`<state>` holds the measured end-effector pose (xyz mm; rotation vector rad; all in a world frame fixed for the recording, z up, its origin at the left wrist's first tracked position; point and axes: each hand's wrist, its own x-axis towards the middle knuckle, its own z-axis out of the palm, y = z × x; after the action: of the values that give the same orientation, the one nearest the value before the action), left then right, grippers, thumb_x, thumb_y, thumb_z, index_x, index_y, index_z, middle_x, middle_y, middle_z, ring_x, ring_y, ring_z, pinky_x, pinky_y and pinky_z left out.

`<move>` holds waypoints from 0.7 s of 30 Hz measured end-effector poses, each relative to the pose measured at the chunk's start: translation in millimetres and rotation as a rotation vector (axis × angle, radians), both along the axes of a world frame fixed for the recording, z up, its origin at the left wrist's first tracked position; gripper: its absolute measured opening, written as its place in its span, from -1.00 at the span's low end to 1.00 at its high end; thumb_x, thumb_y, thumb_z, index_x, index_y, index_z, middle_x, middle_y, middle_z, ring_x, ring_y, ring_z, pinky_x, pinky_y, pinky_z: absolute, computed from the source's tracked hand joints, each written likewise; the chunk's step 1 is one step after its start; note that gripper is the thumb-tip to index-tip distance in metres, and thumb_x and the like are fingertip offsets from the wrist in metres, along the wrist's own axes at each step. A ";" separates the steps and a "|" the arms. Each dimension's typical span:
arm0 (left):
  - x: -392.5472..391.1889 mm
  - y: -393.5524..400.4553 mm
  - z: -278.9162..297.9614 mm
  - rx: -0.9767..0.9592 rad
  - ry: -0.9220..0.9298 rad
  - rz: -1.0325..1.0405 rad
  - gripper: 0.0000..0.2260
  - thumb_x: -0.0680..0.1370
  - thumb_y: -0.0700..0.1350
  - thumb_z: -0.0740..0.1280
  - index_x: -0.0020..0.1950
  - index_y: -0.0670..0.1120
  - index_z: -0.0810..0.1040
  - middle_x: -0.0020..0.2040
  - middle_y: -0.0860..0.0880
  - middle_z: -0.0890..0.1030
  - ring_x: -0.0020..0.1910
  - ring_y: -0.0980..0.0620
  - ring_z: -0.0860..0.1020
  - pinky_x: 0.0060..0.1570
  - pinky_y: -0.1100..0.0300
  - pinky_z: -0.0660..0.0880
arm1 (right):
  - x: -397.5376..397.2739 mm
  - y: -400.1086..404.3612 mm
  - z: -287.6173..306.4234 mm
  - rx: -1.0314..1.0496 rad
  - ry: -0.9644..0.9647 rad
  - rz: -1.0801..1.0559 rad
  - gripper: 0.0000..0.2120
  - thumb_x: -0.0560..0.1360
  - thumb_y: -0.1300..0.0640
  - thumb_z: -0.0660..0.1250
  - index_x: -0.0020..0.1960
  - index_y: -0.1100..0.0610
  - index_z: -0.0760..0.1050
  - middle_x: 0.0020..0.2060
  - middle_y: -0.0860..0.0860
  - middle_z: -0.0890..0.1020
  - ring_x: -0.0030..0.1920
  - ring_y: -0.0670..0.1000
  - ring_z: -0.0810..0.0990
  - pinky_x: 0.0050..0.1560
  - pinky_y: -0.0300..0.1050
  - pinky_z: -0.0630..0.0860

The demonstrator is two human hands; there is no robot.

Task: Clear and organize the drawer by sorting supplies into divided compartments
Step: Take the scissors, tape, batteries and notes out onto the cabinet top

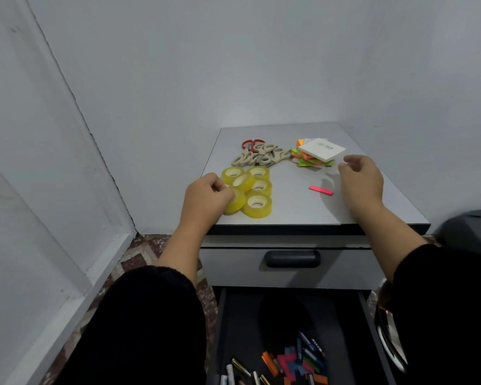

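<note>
Several yellow tape rolls (257, 202) lie grouped on the grey cabinet top (295, 212). My left hand (206, 198) grips the nearest-left roll (235, 202) with curled fingers. My right hand (361, 179) hovers over the top with fingers loosely curled, holding nothing, just right of a stack of sticky notes (317, 155). A pink sticky strip (321, 190) lies loose beside that hand. Several scissors (261, 155) lie behind the tapes. Below, the open black drawer (222, 329) holds pens and coloured sticky strips (289, 362).
A shut upper drawer with a dark handle (292, 258) sits under the top. Grey walls close in on the left and behind. Patterned floor (139, 254) shows left of the cabinet. A dark object (472, 232) lies to the right.
</note>
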<state>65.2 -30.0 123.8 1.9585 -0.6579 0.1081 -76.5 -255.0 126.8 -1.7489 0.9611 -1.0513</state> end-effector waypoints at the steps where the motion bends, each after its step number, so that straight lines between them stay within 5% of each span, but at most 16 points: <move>1: 0.4 -0.5 0.0 0.002 -0.003 0.019 -0.96 0.38 -0.24 0.34 -0.26 -0.20 0.51 -0.36 0.01 0.47 -0.36 0.06 0.40 -0.36 0.22 0.35 | -0.6 -0.2 0.2 0.010 -0.007 0.001 -0.73 0.59 0.13 0.19 0.27 0.11 0.46 0.21 0.03 0.51 0.14 -0.03 0.46 0.07 -0.21 0.33; 11: 2.8 -2.0 -0.5 0.035 -0.028 0.016 -0.85 0.41 -0.29 0.28 -0.09 -0.10 0.55 -0.25 -0.01 0.48 -0.30 0.07 0.43 -0.27 0.20 0.40 | -0.5 2.0 0.6 0.013 0.006 0.016 -0.74 0.59 0.17 0.17 0.25 0.11 0.47 0.19 0.04 0.51 0.06 -0.06 0.43 0.02 -0.22 0.33; 21: 0.9 0.4 0.9 -0.040 -0.029 0.015 -0.86 0.48 -0.30 0.23 -0.12 -0.10 0.55 -0.25 0.10 0.50 -0.28 0.20 0.43 -0.35 0.44 0.34 | -0.7 3.0 0.0 -0.035 0.036 0.031 -0.73 0.60 0.17 0.15 0.26 0.11 0.46 0.19 0.04 0.52 0.02 -0.06 0.44 -0.12 -0.30 0.34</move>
<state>66.0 -29.6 124.7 1.9266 -0.6553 0.1582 -77.2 -252.0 126.8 -1.8113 0.9398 -1.0260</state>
